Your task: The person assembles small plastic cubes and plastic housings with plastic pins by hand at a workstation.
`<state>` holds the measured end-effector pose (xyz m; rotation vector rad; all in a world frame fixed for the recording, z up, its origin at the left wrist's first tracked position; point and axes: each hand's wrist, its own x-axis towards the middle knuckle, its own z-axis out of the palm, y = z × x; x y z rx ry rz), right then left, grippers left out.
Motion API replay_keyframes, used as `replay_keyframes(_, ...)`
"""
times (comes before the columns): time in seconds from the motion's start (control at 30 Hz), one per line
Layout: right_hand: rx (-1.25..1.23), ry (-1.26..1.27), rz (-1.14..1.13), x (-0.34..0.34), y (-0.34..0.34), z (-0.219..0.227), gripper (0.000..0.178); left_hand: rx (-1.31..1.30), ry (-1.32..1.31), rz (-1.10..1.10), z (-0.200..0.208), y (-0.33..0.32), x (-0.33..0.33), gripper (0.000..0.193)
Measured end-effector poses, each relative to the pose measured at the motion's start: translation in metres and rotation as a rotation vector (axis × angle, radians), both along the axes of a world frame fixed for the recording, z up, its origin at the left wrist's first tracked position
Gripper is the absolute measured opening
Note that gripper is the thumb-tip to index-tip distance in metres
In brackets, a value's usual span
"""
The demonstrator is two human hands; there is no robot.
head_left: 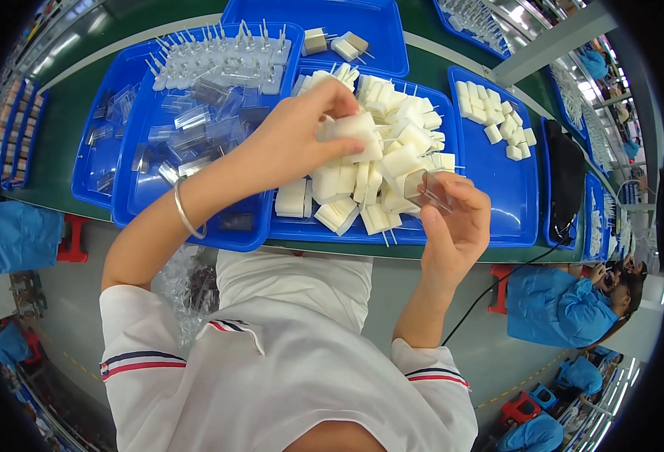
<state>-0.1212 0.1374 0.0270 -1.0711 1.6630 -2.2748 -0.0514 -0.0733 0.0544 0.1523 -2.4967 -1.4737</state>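
The right hand (458, 218) pinches a small clear plastic case (427, 188) just above the near blue plastic tray (490, 226), while the left hand (294, 139) grips a white rectangular block (356, 125) atop the heaped white pin-legged blocks (392, 162), beyond which the green worktop (68, 113) extends.

Left hand (294, 139) outstretched, fingers curled; right hand (452, 218) raised, pinching.

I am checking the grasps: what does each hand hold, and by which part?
Left hand pinches a white block by its end, over the pile. Right hand holds a clear sleeve by its lower edge.
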Motion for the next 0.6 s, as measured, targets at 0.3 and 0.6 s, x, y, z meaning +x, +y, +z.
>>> replay_keyframes(0.3,0.054,0.284,0.017,0.007,-0.030,0.030,0.032,0.229,0.312,0.145,-0.001,0.019,0.051,0.028)
replay_keyframes(0.6,0.189,0.325,0.064,0.015,-0.039,0.040,0.032,0.199,0.385,0.254,-0.013,0.017,0.072,0.023)
